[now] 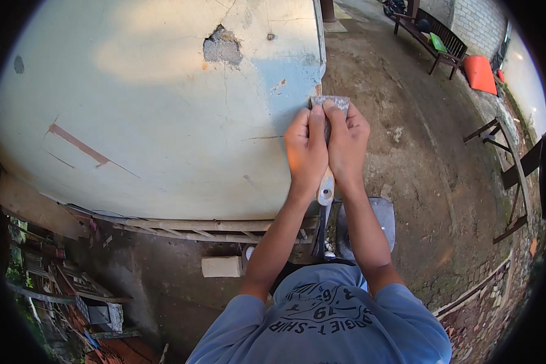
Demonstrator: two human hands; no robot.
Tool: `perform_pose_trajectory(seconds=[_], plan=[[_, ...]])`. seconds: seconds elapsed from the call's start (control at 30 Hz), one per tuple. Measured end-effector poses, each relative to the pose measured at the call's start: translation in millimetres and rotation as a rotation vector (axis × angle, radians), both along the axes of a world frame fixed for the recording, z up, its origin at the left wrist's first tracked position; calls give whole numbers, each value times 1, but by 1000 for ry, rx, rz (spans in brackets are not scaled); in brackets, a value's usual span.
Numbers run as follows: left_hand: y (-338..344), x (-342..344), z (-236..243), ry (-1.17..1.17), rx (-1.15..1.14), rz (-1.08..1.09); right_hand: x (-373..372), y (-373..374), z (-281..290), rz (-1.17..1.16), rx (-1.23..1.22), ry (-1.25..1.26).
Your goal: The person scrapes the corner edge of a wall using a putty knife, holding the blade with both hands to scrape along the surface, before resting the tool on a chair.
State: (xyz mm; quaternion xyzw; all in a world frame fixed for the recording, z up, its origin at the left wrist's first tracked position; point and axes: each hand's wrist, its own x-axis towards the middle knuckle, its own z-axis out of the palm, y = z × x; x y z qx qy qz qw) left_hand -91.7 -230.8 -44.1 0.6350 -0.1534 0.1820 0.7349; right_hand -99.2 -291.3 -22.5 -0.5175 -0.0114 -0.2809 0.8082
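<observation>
Both my hands are closed together around a metal scraper [331, 99] with a wide, mottled blade and a pale handle [326, 187] showing below them. My left hand [306, 145] has its thumb pressed beside the right one near the blade. My right hand [347, 145] wraps the other side. The blade is at the right edge of a cracked, pale cream wall [164, 127], beside a light blue patch [276, 82]. Higher on the wall are a chipped hole [222, 45] and, lower left, a long brown scrape [79, 142].
A bamboo ladder [212, 224] lies horizontally along the wall's lower edge. Below are a pale block [221, 266], a grey seat-like object [376, 218] and a pile of scrap [85, 303]. At right stand a wooden bench [434, 36], an orange object [479, 73] and a wooden frame [515, 170].
</observation>
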Motion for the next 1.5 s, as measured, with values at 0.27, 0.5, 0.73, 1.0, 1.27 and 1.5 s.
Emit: perform_pose_trajectory(seconds=[0.27,0.5,0.73,1.0,1.27,1.5], plan=[[-4,-4,-43,89,4,3,-4,-6,-49,59,4,52],[1,-49,-159,273,-178,247,-74,-32,-168,510,-191,469],[0,-79,-156,460,-426,238,-106,-47,-151,459,110,386],[-9,-119,-149,563,-440,-371,-61,-35,-101,300,185,-76],[46,-128,-183,601,-195,-263,-12,-76,21,414,-23,-547],[126,-155,-237,737,-169,179,41,-43,43,458,-156,-1050]])
